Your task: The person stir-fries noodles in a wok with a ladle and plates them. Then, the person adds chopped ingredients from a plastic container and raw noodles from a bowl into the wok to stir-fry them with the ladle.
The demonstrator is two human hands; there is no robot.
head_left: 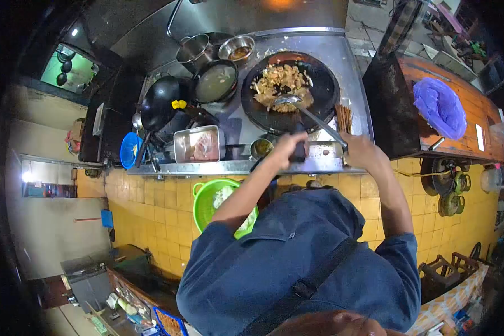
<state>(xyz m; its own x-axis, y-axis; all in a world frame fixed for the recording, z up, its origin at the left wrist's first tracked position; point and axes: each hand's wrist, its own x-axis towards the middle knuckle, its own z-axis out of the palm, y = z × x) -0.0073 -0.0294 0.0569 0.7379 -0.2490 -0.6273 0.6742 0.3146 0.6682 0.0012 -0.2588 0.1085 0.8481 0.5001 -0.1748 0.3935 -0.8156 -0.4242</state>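
A large black wok [323, 84] sits on the steel stove and holds browned, chopped food [283, 78]. My left hand [288, 151] is closed around the wok's dark handle at the stove's front edge. My right hand [362, 151] grips the end of a long metal ladle [323, 123], whose bowl rests among the food in the wok. To the right of the wok, close to my right hand, stands a bundle of thin brown sticks [344, 119]. A small metal cup [261, 148] with contents is just left of my left hand.
Left on the stove are a steel tray of pale pink meat [197, 144], an empty-looking black wok [160, 103], a pan of liquid [215, 82], a pot [196, 51] and a metal bowl [237, 49]. A green basket [206, 204] stands below. Right, a purple bag-lined container [439, 106] rests on a wooden counter.
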